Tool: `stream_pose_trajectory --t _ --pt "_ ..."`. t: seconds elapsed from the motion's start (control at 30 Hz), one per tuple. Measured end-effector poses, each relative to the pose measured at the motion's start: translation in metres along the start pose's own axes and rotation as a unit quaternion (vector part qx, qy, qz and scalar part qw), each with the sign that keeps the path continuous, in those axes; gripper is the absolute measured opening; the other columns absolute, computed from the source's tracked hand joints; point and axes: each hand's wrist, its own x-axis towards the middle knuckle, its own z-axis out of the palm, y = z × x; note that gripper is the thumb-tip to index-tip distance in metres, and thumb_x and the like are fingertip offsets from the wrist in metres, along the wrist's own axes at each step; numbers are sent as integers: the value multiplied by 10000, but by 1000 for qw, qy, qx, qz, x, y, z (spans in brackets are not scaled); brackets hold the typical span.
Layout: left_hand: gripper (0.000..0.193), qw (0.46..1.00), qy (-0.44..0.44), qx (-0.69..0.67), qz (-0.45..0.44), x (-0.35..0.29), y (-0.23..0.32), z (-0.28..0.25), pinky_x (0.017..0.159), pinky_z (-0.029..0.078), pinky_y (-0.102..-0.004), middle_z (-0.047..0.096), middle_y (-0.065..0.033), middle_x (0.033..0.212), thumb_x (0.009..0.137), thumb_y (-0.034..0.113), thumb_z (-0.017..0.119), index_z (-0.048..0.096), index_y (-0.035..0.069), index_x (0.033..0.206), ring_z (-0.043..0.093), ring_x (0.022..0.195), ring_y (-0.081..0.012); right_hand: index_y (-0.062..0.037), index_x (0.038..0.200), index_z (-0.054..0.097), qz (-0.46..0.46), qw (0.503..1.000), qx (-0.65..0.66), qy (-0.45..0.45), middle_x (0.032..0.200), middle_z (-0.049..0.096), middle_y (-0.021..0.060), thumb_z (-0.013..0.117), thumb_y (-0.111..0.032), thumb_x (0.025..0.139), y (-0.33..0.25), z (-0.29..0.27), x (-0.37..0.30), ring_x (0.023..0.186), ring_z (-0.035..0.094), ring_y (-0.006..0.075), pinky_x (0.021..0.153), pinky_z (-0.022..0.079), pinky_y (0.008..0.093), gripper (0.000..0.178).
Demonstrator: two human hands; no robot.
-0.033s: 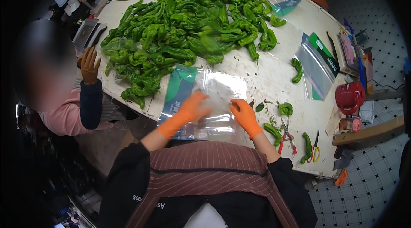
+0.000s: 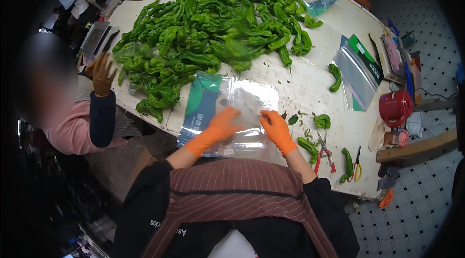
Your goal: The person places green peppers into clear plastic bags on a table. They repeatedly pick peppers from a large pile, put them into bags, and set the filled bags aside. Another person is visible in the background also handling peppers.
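Observation:
In front of me a clear plastic bag (image 2: 249,94) with a blue and green printed panel lies flat on the white table (image 2: 300,94). My left hand (image 2: 222,126), in an orange glove, rests on its middle with fingers stretched apart, slightly blurred. At the bag's right side my right hand (image 2: 276,131), gloved in orange too, has bent fingers closed at the film's edge. Just beyond the bag lies a big heap of green peppers (image 2: 203,30). Some loose peppers, one of them a curled pepper (image 2: 322,121), lie to the right of my right hand.
Red-handled snips (image 2: 323,154) and yellow-and-red scissors (image 2: 357,168) lie at the near right. More flat bags (image 2: 361,76) and a red kettle (image 2: 395,108) stand farther right. At the left, a co-worker's brown-gloved hand (image 2: 101,76) is beside the heap, near a scale (image 2: 96,37).
My left hand has slid slightly right and towards me over the bag. My right hand stays at the edge. The co-worker's head and gloved hand have shifted a little.

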Motion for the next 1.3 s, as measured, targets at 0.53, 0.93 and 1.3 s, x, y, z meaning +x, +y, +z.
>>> stream_pose_trajectory --t 0.53,0.93,1.3 --pt "409 989 138 -52 30 -6 -14 6 640 448 -278 562 -46 898 732 259 812 661 56 1054 528 722 -149 24 1202 591 99 956 274 -21 1122 659 148 632 -277 915 -2 17 26 973 646 181 876 483 283 418" --pt "189 914 224 -273 -198 -7 -30 2 604 429 -239 555 17 710 791 135 738 686 40 946 486 645 -83 -7 1011 644 241 880 403 -68 907 657 60 528 -226 942 18 41 52 759 610 135 666 504 267 257" --pt "143 900 251 -287 -212 -20 -30 -14 565 365 -194 532 54 715 834 80 701 667 0 948 444 635 -27 -73 1433 337 -26 993 -36 110 1271 444 165 836 -318 680 -52 47 194 1067 532 291 890 470 380 937"
